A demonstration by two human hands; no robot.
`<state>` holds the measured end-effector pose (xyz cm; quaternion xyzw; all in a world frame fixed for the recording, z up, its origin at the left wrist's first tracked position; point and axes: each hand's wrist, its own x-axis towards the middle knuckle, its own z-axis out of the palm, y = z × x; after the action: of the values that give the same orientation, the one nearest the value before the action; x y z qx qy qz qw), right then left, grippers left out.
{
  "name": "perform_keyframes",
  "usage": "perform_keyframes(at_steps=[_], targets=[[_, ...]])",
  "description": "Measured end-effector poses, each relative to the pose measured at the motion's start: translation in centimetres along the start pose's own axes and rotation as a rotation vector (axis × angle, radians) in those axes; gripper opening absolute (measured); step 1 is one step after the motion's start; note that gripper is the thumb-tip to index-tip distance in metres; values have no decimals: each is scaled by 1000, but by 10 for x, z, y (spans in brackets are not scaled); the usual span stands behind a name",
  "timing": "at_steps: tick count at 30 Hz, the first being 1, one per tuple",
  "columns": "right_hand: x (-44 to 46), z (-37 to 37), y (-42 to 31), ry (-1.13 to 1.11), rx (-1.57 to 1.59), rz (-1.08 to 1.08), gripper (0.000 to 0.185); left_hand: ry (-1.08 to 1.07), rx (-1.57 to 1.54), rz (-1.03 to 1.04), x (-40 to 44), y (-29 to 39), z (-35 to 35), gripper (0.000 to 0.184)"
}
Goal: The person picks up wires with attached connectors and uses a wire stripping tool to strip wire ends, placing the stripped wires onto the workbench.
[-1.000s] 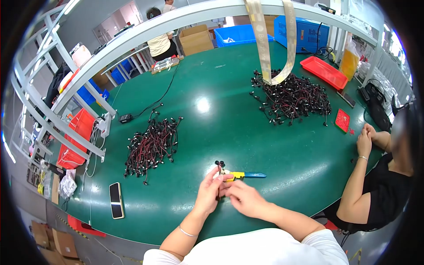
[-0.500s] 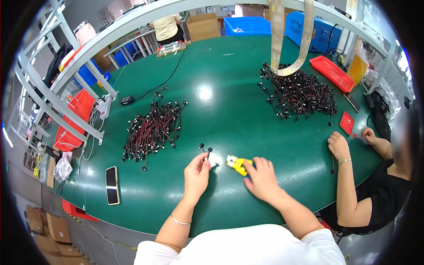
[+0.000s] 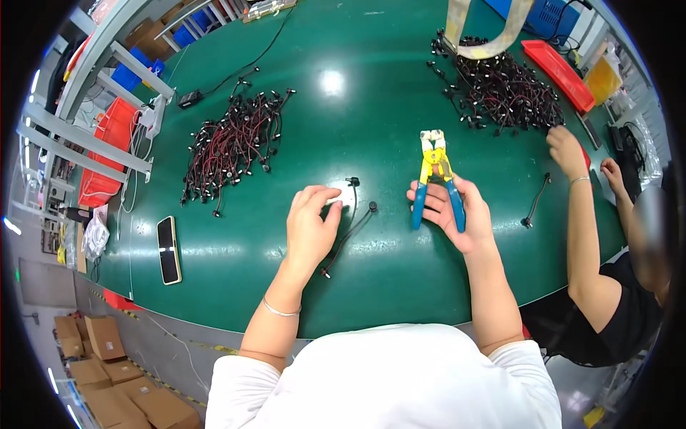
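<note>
My right hand (image 3: 457,218) holds a pair of pliers (image 3: 434,159) with blue handles, a yellow body and whitish jaws. The handles stand spread across the palm and fingers, jaws pointing away from me. My left hand (image 3: 309,227) is over the table, its thumb and forefinger slightly apart with nothing clearly visible between them. Just right of those fingertips, a thin black cable (image 3: 348,234) lies on the green table (image 3: 400,286). Small black connector ends show at its top and bottom; whether this is one branched cable or two, I cannot tell.
Tangled black and red cables form one pile (image 3: 239,139) at the left and another pile (image 3: 504,89) at the far right. A phone (image 3: 168,250) lies at the left. Beside a single cable (image 3: 537,200), a co-worker's hand (image 3: 567,151) reaches in from the right.
My right hand has lifted and turned the pliers from lying sideways to pointing away. The cable my left hand held upright is now on the table. The camera view has tilted down.
</note>
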<state>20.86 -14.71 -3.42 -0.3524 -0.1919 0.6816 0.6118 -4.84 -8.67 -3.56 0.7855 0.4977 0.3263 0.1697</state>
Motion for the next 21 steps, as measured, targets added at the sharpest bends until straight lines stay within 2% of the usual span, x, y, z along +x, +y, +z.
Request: perform_keyframes(at_steps=[3,6,7,11,14,18,21], targets=[[0,-6,0,30,143,15,50,-49,-176,39,-2,10,12,21],[-1,-6,-4,18,281,47,47,-147,26,218,-4,25,21,25],[-2,-5,-5,19,283,46,47,-148,27,219,-3,23,23,25],[-12,12,-2,-78,200,98,46,-199,138,231,-4,11,26,31],[-20,27,2,-94,-74,69,49,-150,81,199,-2,22,22,31],[-19,28,5,-127,-23,125,53,-274,124,291,-8,21,29,30],[-15,22,10,-120,-77,97,54,-203,61,320,-12,18,33,30]])
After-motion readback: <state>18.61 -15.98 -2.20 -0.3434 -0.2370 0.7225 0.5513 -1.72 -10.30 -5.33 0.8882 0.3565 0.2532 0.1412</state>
